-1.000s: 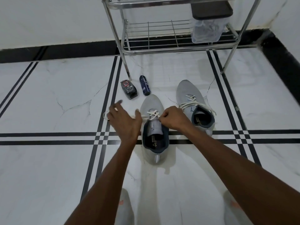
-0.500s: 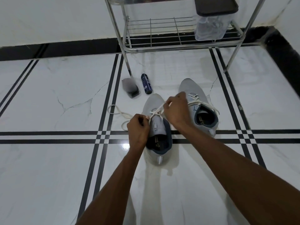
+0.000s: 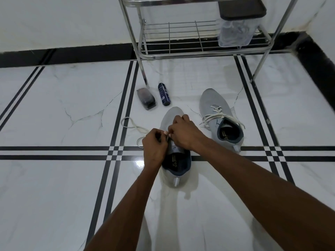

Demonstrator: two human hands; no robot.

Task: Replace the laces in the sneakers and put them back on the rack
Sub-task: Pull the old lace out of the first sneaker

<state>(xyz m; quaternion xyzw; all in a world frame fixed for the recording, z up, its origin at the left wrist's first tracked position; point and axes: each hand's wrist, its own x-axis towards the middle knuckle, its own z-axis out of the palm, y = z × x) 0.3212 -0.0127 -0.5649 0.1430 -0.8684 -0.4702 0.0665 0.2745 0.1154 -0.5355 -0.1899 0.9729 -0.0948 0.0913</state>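
White marble-look floor (image 3: 54, 187) with black stripes, two grey sneakers lying in front of a metal rack (image 3: 199, 49).

The near sneaker (image 3: 176, 160) is sitting on the floor straight ahead, toe pointing at the rack, and both hands are meeting over its tongue: the left hand (image 3: 154, 147) and the right hand (image 3: 183, 133) are curling their fingers in close together and pinching the white lace (image 3: 133, 126), whose loose end is trailing in loops on the floor to the left. The second sneaker (image 3: 220, 120) is lying just to the right, its white lace already threaded and hanging loose. Beyond them, near the rack's leg, a dark blue spray can (image 3: 164, 96) and a small dark case (image 3: 146, 99) are lying side by side. A clear plastic box with a dark lid (image 3: 237, 26) is resting on the rack's lower shelf.
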